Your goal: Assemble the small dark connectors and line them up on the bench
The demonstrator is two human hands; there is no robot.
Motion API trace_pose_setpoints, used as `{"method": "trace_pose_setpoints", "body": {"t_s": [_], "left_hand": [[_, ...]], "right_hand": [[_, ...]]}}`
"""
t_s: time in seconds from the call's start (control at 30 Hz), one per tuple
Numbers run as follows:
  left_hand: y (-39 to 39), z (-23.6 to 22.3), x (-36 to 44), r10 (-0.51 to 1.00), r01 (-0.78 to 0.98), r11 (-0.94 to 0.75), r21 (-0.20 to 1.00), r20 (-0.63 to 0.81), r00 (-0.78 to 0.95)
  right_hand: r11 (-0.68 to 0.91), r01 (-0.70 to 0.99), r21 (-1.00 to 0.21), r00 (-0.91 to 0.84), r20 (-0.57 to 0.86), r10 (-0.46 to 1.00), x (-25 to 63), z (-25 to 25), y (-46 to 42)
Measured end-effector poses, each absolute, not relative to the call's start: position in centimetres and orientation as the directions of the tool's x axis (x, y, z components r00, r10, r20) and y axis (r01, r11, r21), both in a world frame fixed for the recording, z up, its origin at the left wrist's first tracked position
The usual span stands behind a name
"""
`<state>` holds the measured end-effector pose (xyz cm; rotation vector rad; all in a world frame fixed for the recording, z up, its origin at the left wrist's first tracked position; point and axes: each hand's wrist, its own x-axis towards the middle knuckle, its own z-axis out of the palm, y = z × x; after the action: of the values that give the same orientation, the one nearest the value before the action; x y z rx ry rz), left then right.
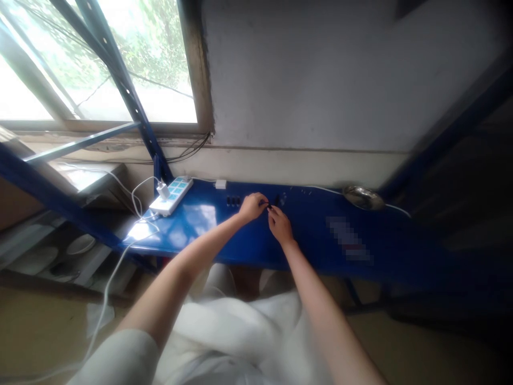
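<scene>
My left hand and my right hand meet above the middle of a blue table. Between their fingertips is a small black piece, too small to name. Both hands have their fingers closed in a pinch on it. Just left of my left hand, a few small black pieces stand in a row on the table. Beyond my right hand lie some small clear or dark bits, whose kind I cannot make out.
At the table's left end sits a white power strip with a plugged-in white charger and trailing cables. A small white box lies at the back edge. A shiny metal dish stands at back right. Blue metal posts frame the table.
</scene>
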<state>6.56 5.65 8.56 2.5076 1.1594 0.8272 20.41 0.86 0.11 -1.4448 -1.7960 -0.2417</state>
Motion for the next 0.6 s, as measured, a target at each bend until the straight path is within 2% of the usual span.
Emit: {"method": "trace_pose_setpoints", "body": {"t_s": [0.1, 0.27, 0.37, 0.5, 0.6], "left_hand": [[6.0, 9.3, 6.7, 0.781, 0.662, -0.624, 0.415, 0.295, 0.551], [7.5, 10.9, 6.4, 0.748, 0.702, -0.664, 0.258, 0.238, 0.620], [8.9, 11.9, 5.7, 0.762, 0.740, -0.646, 0.188, 0.216, 0.610], [10.1, 12.4, 4.5, 0.791, 0.795, -0.606, 0.035, 0.135, 0.597], [10.4, 12.0, 3.7, 0.818, 0.823, -0.568, -0.004, 0.104, 0.565]], "right_hand": [[0.314, 0.897, -0.312, -0.028, 0.668, 0.743, 20.4, 0.1, 0.8], [0.296, 0.910, -0.289, -0.043, 0.644, 0.764, 20.3, -0.2, 0.9], [0.267, 0.913, -0.308, -0.007, 0.643, 0.766, 20.3, -0.2, 0.9], [0.284, 0.900, -0.330, -0.005, 0.644, 0.765, 20.4, -0.2, 0.9], [0.290, 0.895, -0.339, 0.004, 0.656, 0.754, 20.4, -0.3, 1.0]]}}
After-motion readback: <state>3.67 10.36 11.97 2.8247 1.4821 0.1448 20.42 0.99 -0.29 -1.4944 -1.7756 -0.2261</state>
